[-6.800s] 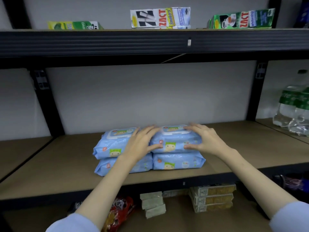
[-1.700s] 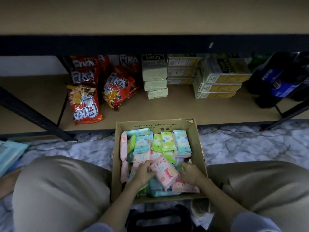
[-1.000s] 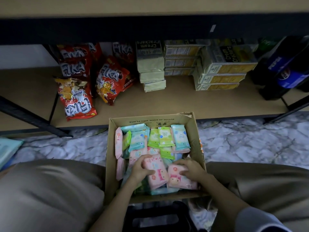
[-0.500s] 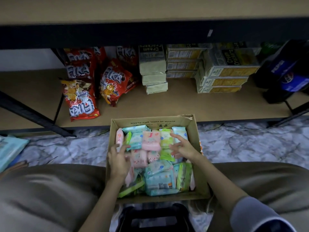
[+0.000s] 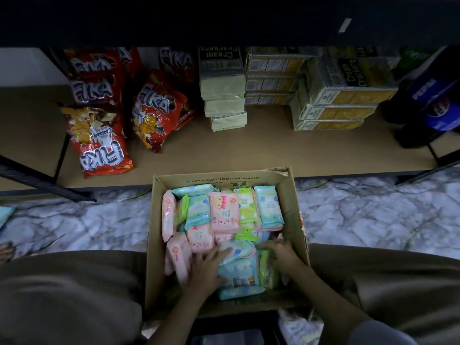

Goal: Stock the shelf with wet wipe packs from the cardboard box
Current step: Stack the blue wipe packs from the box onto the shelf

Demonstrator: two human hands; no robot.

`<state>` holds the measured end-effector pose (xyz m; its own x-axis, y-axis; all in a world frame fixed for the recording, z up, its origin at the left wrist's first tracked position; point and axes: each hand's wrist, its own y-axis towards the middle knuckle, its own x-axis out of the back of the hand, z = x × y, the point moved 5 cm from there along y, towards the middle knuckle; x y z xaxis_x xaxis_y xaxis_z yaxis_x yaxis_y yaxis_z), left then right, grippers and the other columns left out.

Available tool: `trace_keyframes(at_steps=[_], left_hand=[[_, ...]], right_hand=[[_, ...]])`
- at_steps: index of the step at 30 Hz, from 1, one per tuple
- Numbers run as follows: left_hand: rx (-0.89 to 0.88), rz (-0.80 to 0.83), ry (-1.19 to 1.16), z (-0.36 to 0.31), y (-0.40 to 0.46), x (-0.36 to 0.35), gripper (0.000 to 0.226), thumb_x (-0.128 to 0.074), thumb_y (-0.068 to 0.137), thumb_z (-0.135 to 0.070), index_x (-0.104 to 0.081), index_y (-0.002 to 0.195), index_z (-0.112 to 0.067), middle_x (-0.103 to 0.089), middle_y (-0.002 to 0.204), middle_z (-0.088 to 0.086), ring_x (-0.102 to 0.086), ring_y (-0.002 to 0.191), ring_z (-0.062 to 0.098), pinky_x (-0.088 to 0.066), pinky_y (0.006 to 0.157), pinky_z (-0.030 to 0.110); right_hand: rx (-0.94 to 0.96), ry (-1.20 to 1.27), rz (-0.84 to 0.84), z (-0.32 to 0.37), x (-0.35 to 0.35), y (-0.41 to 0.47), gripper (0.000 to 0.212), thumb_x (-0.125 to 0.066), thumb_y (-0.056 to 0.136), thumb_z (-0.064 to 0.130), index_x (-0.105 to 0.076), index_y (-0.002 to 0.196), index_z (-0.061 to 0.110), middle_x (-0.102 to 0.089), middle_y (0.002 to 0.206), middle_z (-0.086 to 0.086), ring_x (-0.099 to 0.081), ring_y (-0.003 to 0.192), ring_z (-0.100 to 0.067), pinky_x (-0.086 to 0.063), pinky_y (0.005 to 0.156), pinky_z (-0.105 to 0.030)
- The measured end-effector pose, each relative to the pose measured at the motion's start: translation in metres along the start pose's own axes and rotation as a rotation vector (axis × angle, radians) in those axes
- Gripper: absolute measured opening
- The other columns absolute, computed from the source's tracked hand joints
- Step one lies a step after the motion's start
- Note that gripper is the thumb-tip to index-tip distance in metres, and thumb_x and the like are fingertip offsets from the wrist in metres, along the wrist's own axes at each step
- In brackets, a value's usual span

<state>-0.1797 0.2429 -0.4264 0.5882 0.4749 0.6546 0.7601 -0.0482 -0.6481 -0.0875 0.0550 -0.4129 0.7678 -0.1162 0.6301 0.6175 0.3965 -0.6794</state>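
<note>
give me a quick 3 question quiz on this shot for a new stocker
1. True or false: both hands are inside the cardboard box.
2. Multiple choice: what stands on the low shelf right behind the box? A) water bottles B) red snack bags and cracker packs C) toothpaste
3. Fill in: the left hand rests on a pale ___ pack.

Key:
1. True. The left hand and the right hand are both among the wet wipe packs.
2. B: red snack bags to the left, cracker packs to the right.
3. Blue: the blue pack lies at the near end of the box.
</note>
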Motion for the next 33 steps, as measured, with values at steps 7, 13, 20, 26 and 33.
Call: trace_keyframes(at_steps=[7,13,20,26,33], left_hand=[[-0.076,-0.270,-0.659,0.005,-0.003,0.032,0.035,-0.058,0.088,-0.008,-0.054,0.118,-0.025,-0.058,0.111,-0.003,-0.056,0.105,0.017,-0.044,0.080,0.013],[-0.189,-0.339,-0.866,0.008,-0.020,0.093,0.027,-0.065,0.081,-0.038,-0.054,0.105,-0.043,-0.059,0.109,-0.003,-0.061,0.085,0.012,-0.054,0.065,0.020],[-0.191,-0.394,-0.798,0.030,-0.033,0.130,0.048,-0.060,0.086,-0.001,-0.057,0.089,-0.049,-0.054,0.107,-0.001,-0.055,0.076,0.016,-0.050,0.056,0.023],[-0.102,-0.681,-0.810,0.048,-0.048,0.149,0.024,-0.060,0.078,-0.026,-0.061,0.101,-0.029,-0.058,0.109,0.010,-0.055,0.105,0.027,-0.049,0.082,0.028],[-0.149,-0.776,-0.154,-0.013,-0.038,0.116,0.033,-0.066,0.080,-0.007,-0.062,0.111,-0.019,-0.052,0.113,0.002,-0.048,0.105,0.019,-0.047,0.085,0.036]], right_hand=[[0.087,0.017,-0.147,0.013,0.017,-0.006,0.035,-0.054,0.092,0.022,-0.055,0.127,0.027,-0.047,0.133,-0.007,-0.046,0.123,-0.026,-0.034,0.101,-0.028],[0.094,0.206,-0.277,0.022,0.063,-0.003,0.031,-0.054,0.092,0.011,-0.062,0.117,0.027,-0.060,0.122,-0.012,-0.057,0.112,-0.030,-0.048,0.089,-0.036],[0.024,0.416,-0.424,0.023,0.090,-0.010,0.031,-0.055,0.089,0.004,-0.061,0.117,0.016,-0.062,0.095,-0.011,-0.057,0.093,-0.028,-0.046,0.080,-0.031],[0.048,0.785,-0.078,0.052,0.062,-0.011,0.045,-0.052,0.091,-0.002,-0.047,0.129,0.022,-0.057,0.107,-0.010,-0.058,0.091,-0.020,-0.057,0.065,-0.025],[-0.156,0.525,-0.121,0.006,0.029,-0.001,0.047,-0.061,0.077,-0.010,-0.057,0.122,0.003,-0.059,0.098,-0.016,-0.055,0.086,-0.020,-0.036,0.054,-0.002]])
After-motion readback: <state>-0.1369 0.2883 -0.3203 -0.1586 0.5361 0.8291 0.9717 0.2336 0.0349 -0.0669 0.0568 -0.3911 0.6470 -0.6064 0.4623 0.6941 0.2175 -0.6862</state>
